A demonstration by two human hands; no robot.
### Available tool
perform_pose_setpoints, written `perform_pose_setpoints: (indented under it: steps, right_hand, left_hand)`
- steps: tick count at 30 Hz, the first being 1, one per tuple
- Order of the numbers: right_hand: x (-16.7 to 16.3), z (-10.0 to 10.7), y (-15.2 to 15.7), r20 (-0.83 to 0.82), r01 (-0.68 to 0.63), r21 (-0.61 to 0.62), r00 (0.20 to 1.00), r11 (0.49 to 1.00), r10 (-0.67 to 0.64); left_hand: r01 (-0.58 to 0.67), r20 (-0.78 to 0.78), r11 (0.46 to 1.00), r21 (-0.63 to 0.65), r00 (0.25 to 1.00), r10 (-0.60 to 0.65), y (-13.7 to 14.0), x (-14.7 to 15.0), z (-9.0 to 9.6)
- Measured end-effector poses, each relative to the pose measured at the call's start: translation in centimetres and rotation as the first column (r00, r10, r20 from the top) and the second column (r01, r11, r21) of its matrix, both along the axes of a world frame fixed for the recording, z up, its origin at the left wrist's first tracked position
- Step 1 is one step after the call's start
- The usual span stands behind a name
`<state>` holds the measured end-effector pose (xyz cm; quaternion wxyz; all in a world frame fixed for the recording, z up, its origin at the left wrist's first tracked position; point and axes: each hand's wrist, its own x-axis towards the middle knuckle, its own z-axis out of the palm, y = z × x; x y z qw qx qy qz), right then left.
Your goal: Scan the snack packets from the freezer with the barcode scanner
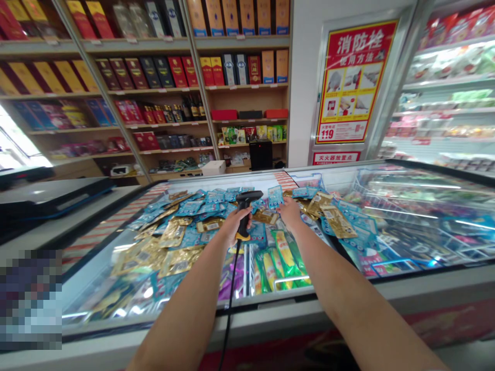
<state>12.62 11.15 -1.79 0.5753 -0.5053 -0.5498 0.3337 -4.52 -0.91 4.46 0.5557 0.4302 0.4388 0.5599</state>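
My left hand [232, 226] is wrapped round the grip of a black barcode scanner [243, 214], whose cord [231, 304] hangs down towards me. The scanner's head points to the right. In the fingers of my right hand [290, 214] is a small blue packet [275, 196], held up beside the scanner head. Both hands are above the glass top of a chest freezer. Blue packets [190, 207] and gold packets [175, 231] lie piled on the glass to the left. More gold packets [335, 219] lie to the right of my right hand.
Under the freezer glass show yellow-and-green packages [284, 252]. A dark device [58, 201] stands on the counter at left. Shelves of boxed goods [145, 72] line the back wall, next to a red-and-yellow poster [356, 82]. A lit display cooler [452, 93] stands at right.
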Motion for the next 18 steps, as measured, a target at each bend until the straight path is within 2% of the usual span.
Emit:
perform_pose_setpoints:
  steps: [5,8,12,15,18]
  right_hand:
    - [0.0,0.3,-0.3,-0.055,-0.021,-0.019,0.998,1.0,0.02]
    - [-0.1,0.7,-0.5,-0.193,-0.01,-0.087,0.981,0.996,-0.007]
    - [0.1,1.2,-0.2,-0.412,0.02,-0.159,0.907,0.987,-0.085]
    - [0.6,1.7,0.0,-0.529,0.065,-0.129,0.84,0.989,-0.124]
    - [1.7,2.5,0.2,-0.647,0.169,-0.082,0.741,0.982,-0.182]
  left_hand:
    - [-0.003,0.016,1.0,0.009,1.0,0.003,0.1,-0.1,-0.2]
    - [-0.003,0.031,1.0,0.006,1.0,0.003,0.2,-0.1,-0.2]
    - [0.004,0.043,1.0,0.006,0.999,-0.004,0.1,0.0,-0.1]
    - [-0.002,0.035,1.0,0.001,0.999,0.001,0.1,0.0,0.0]
    - [0.004,0.039,1.0,0.001,0.999,-0.004,0.1,-0.1,-0.1]
